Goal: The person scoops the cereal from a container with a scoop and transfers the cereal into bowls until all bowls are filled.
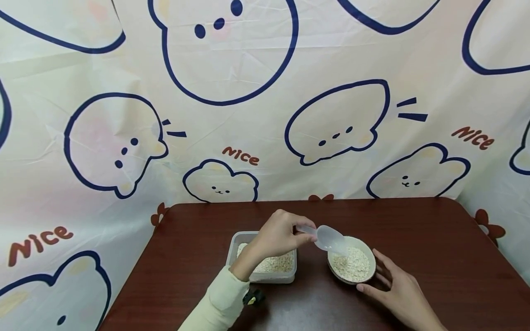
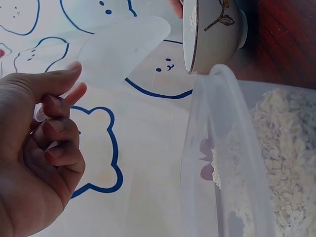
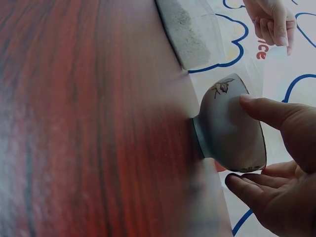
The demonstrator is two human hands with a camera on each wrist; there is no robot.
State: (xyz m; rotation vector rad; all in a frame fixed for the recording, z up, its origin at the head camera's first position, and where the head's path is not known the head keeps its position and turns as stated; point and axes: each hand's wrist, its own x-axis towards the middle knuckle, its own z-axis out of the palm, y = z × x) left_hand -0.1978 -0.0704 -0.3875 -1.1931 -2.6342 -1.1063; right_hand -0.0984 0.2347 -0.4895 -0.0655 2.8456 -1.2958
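A translucent plastic scoop (image 1: pixel 331 240) is pinched by its handle in my left hand (image 1: pixel 278 233). Its bowl end tilts down over a small ceramic bowl (image 1: pixel 332 271), which has a brown floral pattern on its outside in the right wrist view. White flakes like oats (image 1: pixel 354 265) fill much of the bowl. With the thumb on one side and the fingers on the other, my right hand (image 1: pixel 399 287) steadies the bowl at its right side. Below my left forearm stands a clear plastic container (image 1: pixel 265 278) with more flakes (image 1: pixel 275 263).
The dark reddish-brown table (image 1: pixel 430 243) bears both vessels, the container left of the bowl. A light cloth (image 1: pixel 273 179) printed with blue-outlined cartoon figures hangs behind the table and along its sides. A dark band with a yellow spot (image 1: pixel 252 298) shows by my left sleeve.
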